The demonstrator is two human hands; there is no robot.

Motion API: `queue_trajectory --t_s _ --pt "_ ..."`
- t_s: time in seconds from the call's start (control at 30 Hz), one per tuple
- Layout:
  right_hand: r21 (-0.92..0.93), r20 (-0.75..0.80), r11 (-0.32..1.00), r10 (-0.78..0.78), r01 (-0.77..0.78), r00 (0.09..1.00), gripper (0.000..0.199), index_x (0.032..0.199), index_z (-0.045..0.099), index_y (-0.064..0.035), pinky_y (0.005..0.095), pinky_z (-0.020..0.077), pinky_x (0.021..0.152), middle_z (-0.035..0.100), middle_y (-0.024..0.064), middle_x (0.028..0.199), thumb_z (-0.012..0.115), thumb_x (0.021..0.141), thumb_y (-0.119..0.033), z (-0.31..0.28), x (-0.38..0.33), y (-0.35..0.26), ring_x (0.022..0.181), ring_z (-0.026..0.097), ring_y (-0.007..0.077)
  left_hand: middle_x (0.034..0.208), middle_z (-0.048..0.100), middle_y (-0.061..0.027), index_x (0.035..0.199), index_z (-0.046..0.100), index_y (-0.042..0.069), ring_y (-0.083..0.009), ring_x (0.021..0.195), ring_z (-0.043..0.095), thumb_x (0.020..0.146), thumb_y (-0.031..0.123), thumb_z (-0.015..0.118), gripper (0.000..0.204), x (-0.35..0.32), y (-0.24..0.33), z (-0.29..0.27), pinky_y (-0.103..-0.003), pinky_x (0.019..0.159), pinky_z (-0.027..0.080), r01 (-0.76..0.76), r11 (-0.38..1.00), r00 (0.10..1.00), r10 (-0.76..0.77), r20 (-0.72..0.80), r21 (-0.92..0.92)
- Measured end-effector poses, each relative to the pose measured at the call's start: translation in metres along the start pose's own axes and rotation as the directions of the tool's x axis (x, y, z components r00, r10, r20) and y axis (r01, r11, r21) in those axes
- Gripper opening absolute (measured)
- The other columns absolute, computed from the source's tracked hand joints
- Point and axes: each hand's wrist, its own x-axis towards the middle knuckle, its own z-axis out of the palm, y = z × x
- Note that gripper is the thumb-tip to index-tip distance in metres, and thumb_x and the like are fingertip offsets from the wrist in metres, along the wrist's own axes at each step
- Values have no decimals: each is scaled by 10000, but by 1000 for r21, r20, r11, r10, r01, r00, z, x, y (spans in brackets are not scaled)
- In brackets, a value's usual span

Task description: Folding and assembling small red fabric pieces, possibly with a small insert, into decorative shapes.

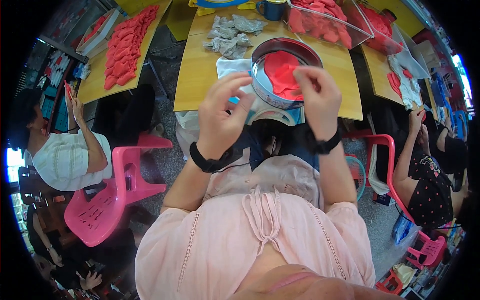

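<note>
Up in the middle of the frame, both hands hover over a round metal tin (260,85) on the wooden table (200,75). Inside lies a crumpled piece of bright red material (280,75), soft-looking and folded. The left hand (222,117) has fingers loosely curled and spread; the right hand (317,97) pinches thumb to fingertips, on what I cannot tell.

Right hand (319,100) covers the tin's (265,90) near rim; anything pinched in either grip is too small to tell; the cup (272,9) is cut off up top.
</note>
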Motion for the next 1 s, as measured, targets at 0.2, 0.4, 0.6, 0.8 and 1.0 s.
queue_trajectory --t_s 0.2,0.4,0.6,0.8,1.0 --pt "-626 589 631 -3 459 808 329 1011 626 -5 444 507 788 672 189 925 705 803 -248 -15 51 48 878 649 355 1080 658 -102 1063 668 10 -154 870 620 870 131 666 227 18 -44 -13 -265 690 508 68 942 970 -139 197 329" --pt "-732 667 476 356 487 655 274 898 647 -17 445 520 824 673 224 905 661 817 -278 9 65 37 938 649 371 1066 641 -148 1102 658 17 -310 938 630 836 170 658 307 27 -99 -11 -385 818 509 -47 819 953 -134 271 572" --pt "-665 630 577 91 474 772 215 781 663 -10 463 535 713 669 212 820 692 763 -222 -12 77 47 798 657 379 1165 551 -175 1162 638 83 -364 998 601 822 187 664 357 47 -100 4 -431 852 500 -98 661 955 -147 256 744" --pt "-105 483 915 389 -390 784 258 946 586 -28 207 460 434 628 51 658 665 915 -272 -28 60 23 507 596 82 1153 553 -184 1112 669 95 -377 996 595 809 182 668 315 46 -105 -4 -449 843 504 -221 638 934 -79 348 737" --pt "511 530 632 302 -583 792 228 1071 572 -43 214 464 424 654 57 714 603 959 -240 -27 22 3 504 595 102 882 662 -42 984 696 8 -94 704 549 906 214 648 225 38 -42 -10 -226 633 430 46 953 998 -55 21 298"
